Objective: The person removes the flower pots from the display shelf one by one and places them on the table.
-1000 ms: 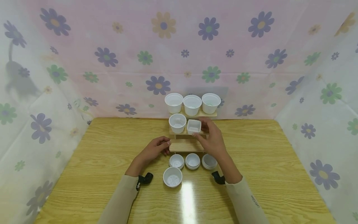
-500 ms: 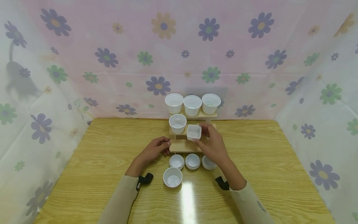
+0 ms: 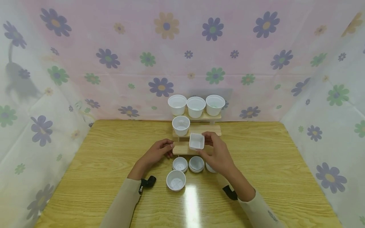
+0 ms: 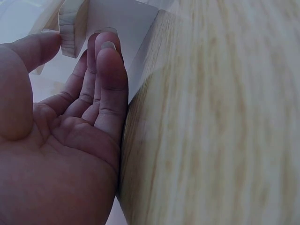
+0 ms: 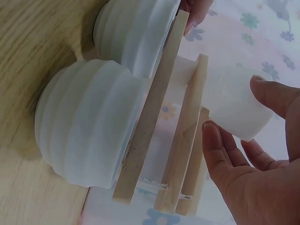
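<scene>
My right hand holds a small square white pot between thumb and fingers, mouth up, over the lower part of a three-tier wooden stand. In the right wrist view the fingers and thumb grip opposite sides of the pot. My left hand rests by the left end of the lowest shelf, its thumb touching the shelf's end in the left wrist view while the other fingers extend below, loosely bent. A round white pot stands on the middle shelf's left side.
Three white round pots, one of them the middle one, line the top shelf. Before the stand sit three ribbed white bowls, including the left bowl, with a larger white pot in front. A flowered cloth hangs behind the table.
My right hand has drawn the square pot off the middle shelf, toward me and over the lowest shelf. The left hand stays in place.
</scene>
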The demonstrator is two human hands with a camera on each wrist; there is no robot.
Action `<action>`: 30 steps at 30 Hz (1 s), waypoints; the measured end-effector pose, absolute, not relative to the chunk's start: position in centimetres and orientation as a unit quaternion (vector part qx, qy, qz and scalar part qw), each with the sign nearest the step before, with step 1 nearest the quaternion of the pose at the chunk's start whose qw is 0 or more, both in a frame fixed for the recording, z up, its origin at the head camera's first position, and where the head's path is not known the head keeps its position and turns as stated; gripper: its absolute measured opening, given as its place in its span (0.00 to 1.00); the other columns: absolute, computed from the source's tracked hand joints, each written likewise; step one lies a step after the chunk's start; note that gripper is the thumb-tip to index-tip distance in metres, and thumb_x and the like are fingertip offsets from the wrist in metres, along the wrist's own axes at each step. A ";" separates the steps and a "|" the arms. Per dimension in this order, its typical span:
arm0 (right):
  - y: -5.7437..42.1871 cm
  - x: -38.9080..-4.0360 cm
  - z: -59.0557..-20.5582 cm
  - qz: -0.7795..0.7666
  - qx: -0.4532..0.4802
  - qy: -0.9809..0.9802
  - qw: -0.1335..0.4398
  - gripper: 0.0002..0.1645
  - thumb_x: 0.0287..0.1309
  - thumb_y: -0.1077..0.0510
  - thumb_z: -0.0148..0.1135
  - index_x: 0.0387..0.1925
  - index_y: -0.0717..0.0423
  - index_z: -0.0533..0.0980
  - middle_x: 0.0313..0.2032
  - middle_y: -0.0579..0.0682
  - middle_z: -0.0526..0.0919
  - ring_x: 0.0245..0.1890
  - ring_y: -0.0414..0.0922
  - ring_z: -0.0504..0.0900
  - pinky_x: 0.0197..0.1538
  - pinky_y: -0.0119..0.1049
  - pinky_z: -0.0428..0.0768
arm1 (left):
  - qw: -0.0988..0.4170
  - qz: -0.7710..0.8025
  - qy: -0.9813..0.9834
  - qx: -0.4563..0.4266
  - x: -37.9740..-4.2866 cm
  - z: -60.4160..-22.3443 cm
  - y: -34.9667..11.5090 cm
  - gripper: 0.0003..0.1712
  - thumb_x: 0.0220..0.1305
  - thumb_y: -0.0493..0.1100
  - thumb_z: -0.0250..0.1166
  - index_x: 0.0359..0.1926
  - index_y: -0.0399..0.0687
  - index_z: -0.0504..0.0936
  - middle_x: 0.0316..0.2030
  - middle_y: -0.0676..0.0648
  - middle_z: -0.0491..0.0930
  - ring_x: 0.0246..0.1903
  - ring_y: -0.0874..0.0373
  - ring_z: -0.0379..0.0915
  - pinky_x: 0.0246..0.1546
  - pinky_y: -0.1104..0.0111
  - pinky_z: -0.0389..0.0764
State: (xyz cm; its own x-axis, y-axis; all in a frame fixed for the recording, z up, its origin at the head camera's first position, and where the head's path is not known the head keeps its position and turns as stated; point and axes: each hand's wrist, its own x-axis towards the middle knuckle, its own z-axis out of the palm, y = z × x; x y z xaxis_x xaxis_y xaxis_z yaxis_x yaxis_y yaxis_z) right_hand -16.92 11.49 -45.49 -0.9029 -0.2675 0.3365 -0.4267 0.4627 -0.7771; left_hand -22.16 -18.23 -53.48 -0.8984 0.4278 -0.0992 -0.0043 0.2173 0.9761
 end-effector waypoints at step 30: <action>11.7 -13.6 -46.7 0.448 0.255 -0.854 0.073 0.39 0.51 0.63 0.85 0.59 0.60 0.71 0.51 0.51 0.81 0.48 0.45 0.84 0.51 0.50 0.87 | 0.173 0.607 0.763 0.138 -22.2 -53.5 -18.2 0.21 0.84 0.47 0.57 0.62 0.32 0.76 0.37 0.41 0.83 0.36 0.50 0.81 0.41 0.62 0.86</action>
State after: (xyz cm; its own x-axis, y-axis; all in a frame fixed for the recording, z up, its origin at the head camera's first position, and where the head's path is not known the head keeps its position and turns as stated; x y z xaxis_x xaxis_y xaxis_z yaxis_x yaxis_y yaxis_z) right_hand -13.63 11.74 -46.66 -0.8587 -0.3707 0.3539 -0.5019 0.4687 -0.7269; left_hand -22.21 -18.18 -53.53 -0.9021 0.4209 -0.0954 0.0015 0.2243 0.9745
